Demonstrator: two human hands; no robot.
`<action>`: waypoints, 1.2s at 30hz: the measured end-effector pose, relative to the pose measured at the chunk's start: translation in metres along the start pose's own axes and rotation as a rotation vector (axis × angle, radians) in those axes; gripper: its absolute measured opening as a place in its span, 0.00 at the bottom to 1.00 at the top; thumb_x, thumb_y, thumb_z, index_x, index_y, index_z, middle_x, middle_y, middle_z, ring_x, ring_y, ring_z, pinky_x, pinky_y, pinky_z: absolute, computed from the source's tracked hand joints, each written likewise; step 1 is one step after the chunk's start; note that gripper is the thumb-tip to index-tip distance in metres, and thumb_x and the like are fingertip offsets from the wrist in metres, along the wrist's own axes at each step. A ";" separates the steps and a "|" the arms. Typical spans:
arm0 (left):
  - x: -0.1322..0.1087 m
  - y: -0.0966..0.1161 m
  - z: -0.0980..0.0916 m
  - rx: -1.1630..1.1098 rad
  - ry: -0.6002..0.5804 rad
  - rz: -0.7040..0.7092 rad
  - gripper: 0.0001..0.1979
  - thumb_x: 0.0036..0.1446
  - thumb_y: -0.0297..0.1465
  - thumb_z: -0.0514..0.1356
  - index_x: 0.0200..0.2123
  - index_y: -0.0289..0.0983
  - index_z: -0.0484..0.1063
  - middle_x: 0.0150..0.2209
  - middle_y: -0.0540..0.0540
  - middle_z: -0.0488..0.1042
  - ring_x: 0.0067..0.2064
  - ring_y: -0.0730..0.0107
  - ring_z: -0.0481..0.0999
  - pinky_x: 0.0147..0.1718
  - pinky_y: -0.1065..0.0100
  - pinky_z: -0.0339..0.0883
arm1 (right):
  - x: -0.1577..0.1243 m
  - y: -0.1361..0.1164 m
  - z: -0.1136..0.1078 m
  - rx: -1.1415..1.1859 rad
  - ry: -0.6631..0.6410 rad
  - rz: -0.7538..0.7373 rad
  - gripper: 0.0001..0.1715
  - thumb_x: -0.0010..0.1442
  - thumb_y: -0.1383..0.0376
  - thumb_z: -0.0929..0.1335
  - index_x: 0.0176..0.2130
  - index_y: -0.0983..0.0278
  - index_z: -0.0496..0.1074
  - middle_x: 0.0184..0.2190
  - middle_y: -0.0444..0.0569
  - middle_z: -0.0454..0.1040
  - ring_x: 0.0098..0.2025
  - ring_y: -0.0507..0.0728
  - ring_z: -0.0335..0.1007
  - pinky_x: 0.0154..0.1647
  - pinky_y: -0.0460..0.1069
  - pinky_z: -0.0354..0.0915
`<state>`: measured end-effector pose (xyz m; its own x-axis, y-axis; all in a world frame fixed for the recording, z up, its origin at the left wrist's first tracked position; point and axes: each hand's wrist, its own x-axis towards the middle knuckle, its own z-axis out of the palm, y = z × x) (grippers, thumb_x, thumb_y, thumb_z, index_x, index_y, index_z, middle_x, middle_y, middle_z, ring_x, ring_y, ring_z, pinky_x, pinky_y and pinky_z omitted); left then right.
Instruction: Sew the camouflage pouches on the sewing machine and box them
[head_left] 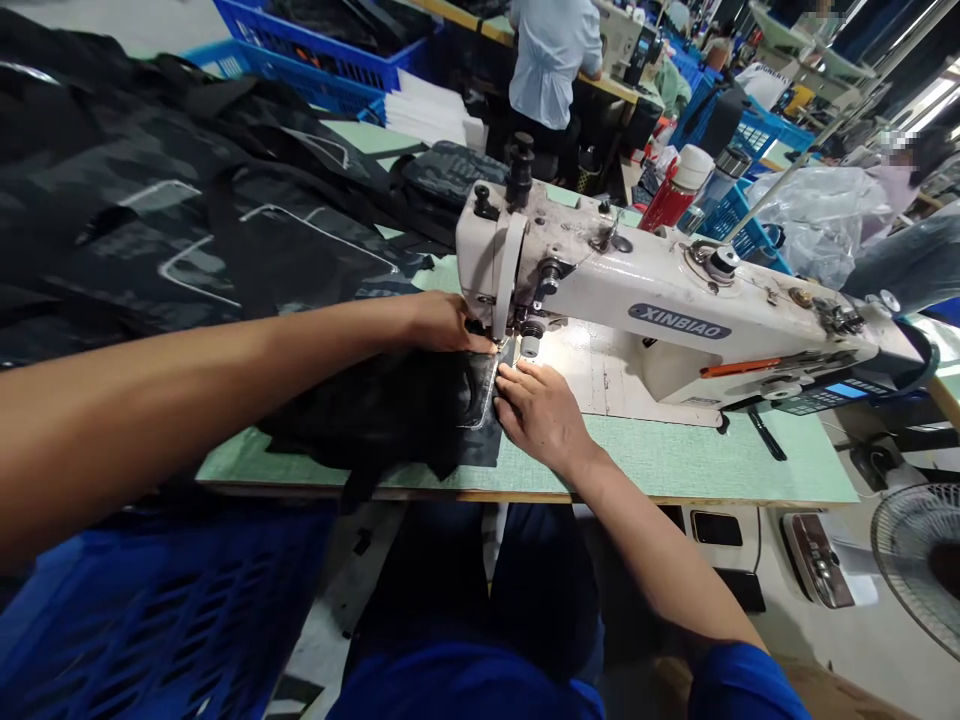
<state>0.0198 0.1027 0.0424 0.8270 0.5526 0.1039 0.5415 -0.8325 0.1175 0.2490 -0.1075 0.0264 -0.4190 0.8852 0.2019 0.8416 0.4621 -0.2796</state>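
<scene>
A dark camouflage fabric piece (420, 405) with pale outline stitching or edging lies under the needle area of a white sewing machine (600, 260). My left hand (448, 322) is close to the presser foot, fingers closed on the fabric, one finger reaching toward the needle; the machine head partly hides it. Flat on the fabric's right edge rests my right hand (544, 408), fingers stretched out just in front of the needle. The machine's lamp lights the spot between both hands.
More dark camouflage fabric (187, 200) is heaped to the left. A blue crate (172, 600) stands below the green table (645, 465). Black snips (766, 435) lie right of the machine, a fan (926, 560) beyond. Behind are a red flask (671, 190) and a seated person (553, 65).
</scene>
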 end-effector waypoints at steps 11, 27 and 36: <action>-0.104 0.074 -0.045 -0.138 -0.108 0.256 0.30 0.82 0.47 0.66 0.78 0.42 0.77 0.81 0.37 0.77 0.88 0.43 0.65 0.87 0.47 0.56 | -0.061 -0.046 0.012 0.467 0.091 0.104 0.15 0.86 0.54 0.74 0.60 0.56 0.91 0.71 0.55 0.88 0.78 0.67 0.81 0.85 0.67 0.71; -0.116 0.034 -0.008 -0.283 0.037 0.358 0.30 0.79 0.49 0.73 0.72 0.36 0.80 0.72 0.36 0.86 0.83 0.40 0.74 0.81 0.44 0.72 | -0.037 -0.106 0.021 2.036 0.342 0.829 0.32 0.60 0.37 0.88 0.43 0.55 0.80 0.44 0.47 0.89 0.53 0.63 0.90 0.72 0.64 0.83; -0.113 0.044 -0.010 -0.255 0.041 0.310 0.20 0.79 0.46 0.71 0.63 0.40 0.88 0.67 0.39 0.90 0.77 0.46 0.82 0.76 0.46 0.77 | -0.069 -0.085 0.031 0.249 0.211 0.249 0.17 0.85 0.59 0.73 0.66 0.58 0.88 0.71 0.56 0.88 0.78 0.67 0.82 0.86 0.66 0.72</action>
<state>-0.0510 0.0040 0.0462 0.9356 0.2824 0.2118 0.2080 -0.9259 0.3155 0.1962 -0.2064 0.0074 -0.1123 0.9533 0.2804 0.7891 0.2570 -0.5579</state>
